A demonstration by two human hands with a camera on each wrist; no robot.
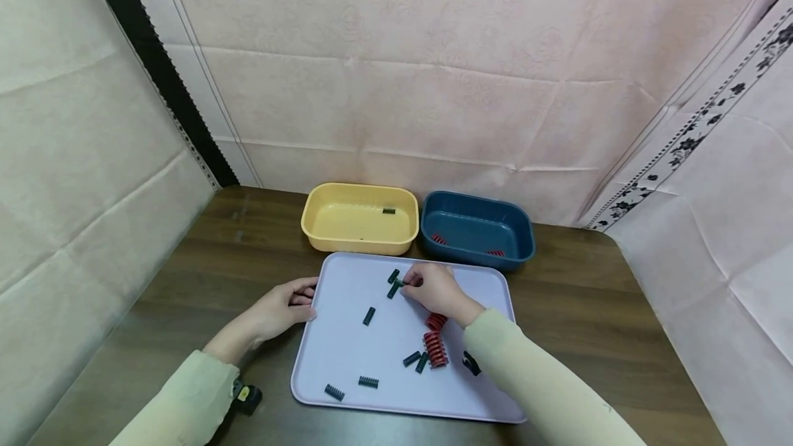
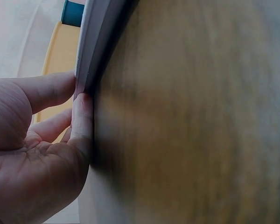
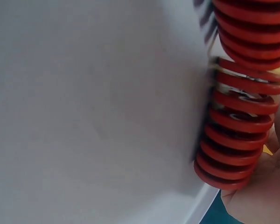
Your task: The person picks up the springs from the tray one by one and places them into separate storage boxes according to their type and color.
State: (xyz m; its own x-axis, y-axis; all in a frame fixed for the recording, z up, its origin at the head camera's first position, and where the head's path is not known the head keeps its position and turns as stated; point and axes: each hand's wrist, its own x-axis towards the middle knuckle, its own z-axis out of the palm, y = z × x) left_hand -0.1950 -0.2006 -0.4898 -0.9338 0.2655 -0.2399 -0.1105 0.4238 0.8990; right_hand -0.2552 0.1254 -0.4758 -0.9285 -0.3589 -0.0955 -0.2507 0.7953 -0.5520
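My left hand grips the left rim of a white tray; the left wrist view shows its thumb and fingers at that rim. Over the tray's far half, my right hand pinches a small dark green spring between thumb and fingertips. Two more green springs lie close by, one of them just beyond the fingertips. Thick red springs lie below the right wrist, and a red spring hides much of that hand in the right wrist view.
Behind the tray stand a yellow bin with a dark green spring inside and a blue bin holding red springs. Several other green springs are scattered over the tray. Cloth curtains surround the wooden table.
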